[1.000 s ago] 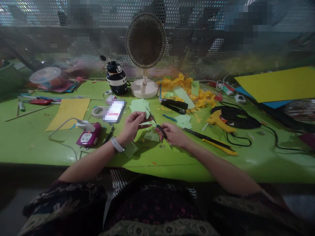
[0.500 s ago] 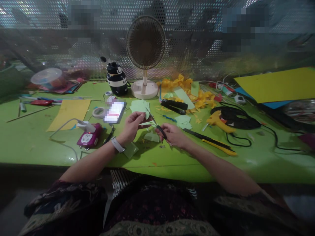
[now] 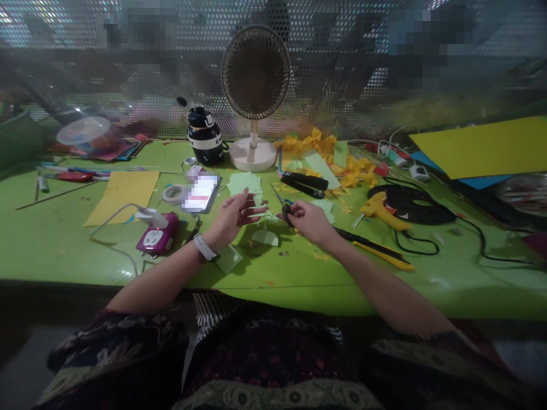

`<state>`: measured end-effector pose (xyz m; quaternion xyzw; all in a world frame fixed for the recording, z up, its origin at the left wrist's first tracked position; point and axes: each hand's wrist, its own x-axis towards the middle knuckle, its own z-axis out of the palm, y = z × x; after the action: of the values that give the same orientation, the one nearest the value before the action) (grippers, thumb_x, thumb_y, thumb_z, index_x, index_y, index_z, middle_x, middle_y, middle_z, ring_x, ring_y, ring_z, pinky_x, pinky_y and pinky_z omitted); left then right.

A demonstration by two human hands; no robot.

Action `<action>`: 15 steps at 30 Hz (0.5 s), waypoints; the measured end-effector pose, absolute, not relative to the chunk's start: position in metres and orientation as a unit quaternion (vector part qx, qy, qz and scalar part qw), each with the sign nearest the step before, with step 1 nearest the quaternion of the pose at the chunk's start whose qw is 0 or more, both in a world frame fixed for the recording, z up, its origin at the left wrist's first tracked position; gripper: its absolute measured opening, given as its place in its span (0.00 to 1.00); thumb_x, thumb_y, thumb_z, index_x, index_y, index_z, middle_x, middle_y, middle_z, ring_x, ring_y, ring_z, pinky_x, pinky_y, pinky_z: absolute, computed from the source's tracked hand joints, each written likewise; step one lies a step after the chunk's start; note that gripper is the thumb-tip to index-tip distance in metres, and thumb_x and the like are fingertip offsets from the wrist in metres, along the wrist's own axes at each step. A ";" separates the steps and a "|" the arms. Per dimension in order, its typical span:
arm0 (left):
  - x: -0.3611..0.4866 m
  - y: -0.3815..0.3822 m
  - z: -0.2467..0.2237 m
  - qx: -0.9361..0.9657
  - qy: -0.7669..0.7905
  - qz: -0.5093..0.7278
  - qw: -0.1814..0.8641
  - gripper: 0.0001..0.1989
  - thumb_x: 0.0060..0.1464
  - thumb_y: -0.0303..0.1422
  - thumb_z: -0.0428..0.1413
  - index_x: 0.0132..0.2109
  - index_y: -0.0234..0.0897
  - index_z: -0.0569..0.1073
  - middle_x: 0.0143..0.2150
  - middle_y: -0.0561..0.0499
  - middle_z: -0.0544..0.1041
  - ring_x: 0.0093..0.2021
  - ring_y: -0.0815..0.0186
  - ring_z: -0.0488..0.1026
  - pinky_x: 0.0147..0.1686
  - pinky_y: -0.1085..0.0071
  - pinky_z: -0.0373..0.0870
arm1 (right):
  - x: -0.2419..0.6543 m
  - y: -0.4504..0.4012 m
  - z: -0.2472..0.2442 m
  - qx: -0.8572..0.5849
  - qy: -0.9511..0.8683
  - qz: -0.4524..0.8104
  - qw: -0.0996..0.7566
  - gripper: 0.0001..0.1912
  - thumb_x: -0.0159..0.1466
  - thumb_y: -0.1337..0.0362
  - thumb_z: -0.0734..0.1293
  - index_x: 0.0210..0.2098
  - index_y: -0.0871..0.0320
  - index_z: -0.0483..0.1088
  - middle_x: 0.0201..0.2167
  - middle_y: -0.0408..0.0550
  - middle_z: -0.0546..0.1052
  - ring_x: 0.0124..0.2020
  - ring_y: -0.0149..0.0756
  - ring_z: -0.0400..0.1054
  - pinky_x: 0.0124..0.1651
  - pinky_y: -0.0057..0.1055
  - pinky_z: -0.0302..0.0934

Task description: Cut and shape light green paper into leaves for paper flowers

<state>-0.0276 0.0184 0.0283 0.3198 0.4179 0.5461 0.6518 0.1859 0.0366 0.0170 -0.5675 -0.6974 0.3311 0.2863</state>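
My right hand [image 3: 311, 224] is closed around the dark handles of scissors [image 3: 285, 209], whose blades point up and to the left. My left hand [image 3: 233, 219], with a pale watch band at the wrist, has its fingers spread, and I see nothing gripped in it. Just beyond it lies a pile of light green paper pieces [image 3: 244, 183]. Small green scraps are between the two hands. A rounded green paper piece [image 3: 265, 237] rests on the table below them, and a green square [image 3: 229, 259] lies by my left wrist.
Behind stand a fan [image 3: 253, 154] and a dark bottle [image 3: 205, 142]. A phone [image 3: 200, 193], tape roll [image 3: 173, 195] and purple power adapter [image 3: 157, 238] are at left. Stapler [image 3: 304, 183], orange paper flowers [image 3: 316, 145], yellow-handled cutter [image 3: 380, 254] and yellow glue gun [image 3: 382, 212] are at right.
The fingers of my left hand have opened and spread, and the green paper between them is gone from its fingertips. The scissors have shifted slightly right and up with my right hand.
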 end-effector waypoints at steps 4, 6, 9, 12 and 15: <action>-0.028 0.020 0.027 0.319 0.396 0.530 0.678 0.09 0.61 0.35 0.59 0.37 0.32 0.75 0.35 0.46 0.82 0.38 0.65 0.82 0.36 0.73 0.78 | 0.191 0.045 0.015 -0.608 -0.742 0.195 0.205 0.10 0.59 0.59 0.71 0.30 0.57 0.68 0.26 0.46 0.77 0.26 0.34 0.66 0.28 0.30 0.54; -0.028 0.020 0.026 0.334 0.384 0.527 0.680 0.07 0.60 0.33 0.59 0.37 0.32 0.76 0.37 0.45 0.83 0.40 0.65 0.82 0.39 0.73 0.77 | 0.193 0.048 0.016 -0.618 -0.749 0.176 0.165 0.08 0.60 0.60 0.70 0.32 0.57 0.70 0.30 0.47 0.78 0.28 0.36 0.68 0.28 0.30 0.53; -0.028 0.020 0.024 0.335 0.373 0.537 0.679 0.05 0.58 0.30 0.59 0.38 0.32 0.77 0.39 0.46 0.84 0.41 0.66 0.82 0.42 0.72 0.77 | 0.193 0.050 0.017 -0.634 -0.747 0.153 0.129 0.07 0.61 0.59 0.70 0.33 0.57 0.72 0.32 0.49 0.80 0.31 0.39 0.70 0.29 0.31 0.53; -0.029 0.021 0.023 0.340 0.349 0.531 0.693 0.09 0.59 0.34 0.58 0.40 0.32 0.77 0.40 0.46 0.84 0.42 0.65 0.82 0.45 0.71 0.77 | 0.193 0.051 0.017 -0.646 -0.743 0.127 0.121 0.08 0.61 0.58 0.70 0.35 0.57 0.73 0.34 0.50 0.80 0.33 0.41 0.71 0.31 0.32 0.54; -0.029 0.021 0.021 0.348 0.336 0.530 0.696 0.11 0.58 0.36 0.57 0.43 0.32 0.77 0.42 0.46 0.84 0.45 0.64 0.81 0.51 0.67 0.75 | 0.193 0.052 0.017 -0.649 -0.744 0.111 0.115 0.08 0.62 0.58 0.70 0.36 0.57 0.73 0.36 0.51 0.81 0.35 0.42 0.72 0.31 0.33 0.55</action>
<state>-0.0292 0.0211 0.0214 0.3479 0.3357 0.5305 0.6963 0.1925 0.0515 0.0172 -0.6488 -0.7440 0.1107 0.1149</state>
